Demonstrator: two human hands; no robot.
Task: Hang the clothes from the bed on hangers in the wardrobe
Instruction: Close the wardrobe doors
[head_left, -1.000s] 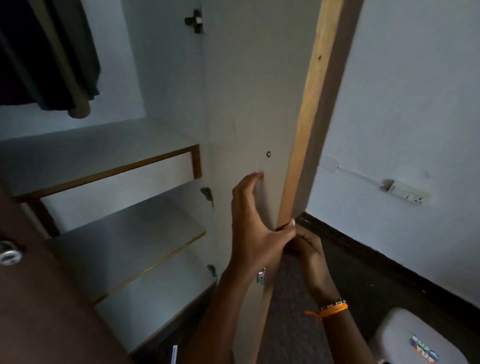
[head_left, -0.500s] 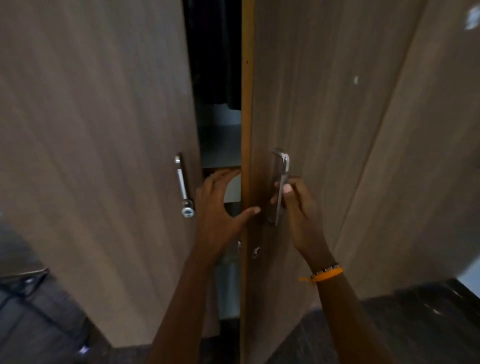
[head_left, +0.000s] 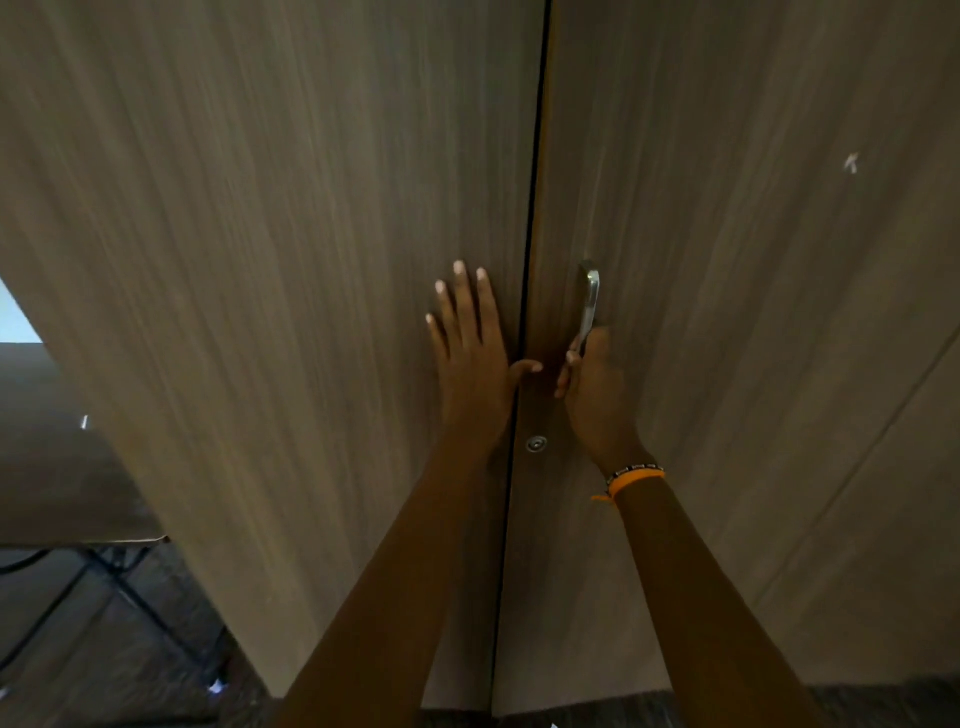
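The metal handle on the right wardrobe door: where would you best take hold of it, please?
Grip the metal handle on its free upper bar, above where the right hand grips its lower part. It is a vertical bar standing proud of the right door, so come from the front and curl fingers behind it from the side.

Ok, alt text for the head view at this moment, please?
Two wood-grain wardrobe doors meet at a thin dark seam. The left hand presses flat on the left door; the right hand, orange wristband at the wrist, grips the right door's metal handle.
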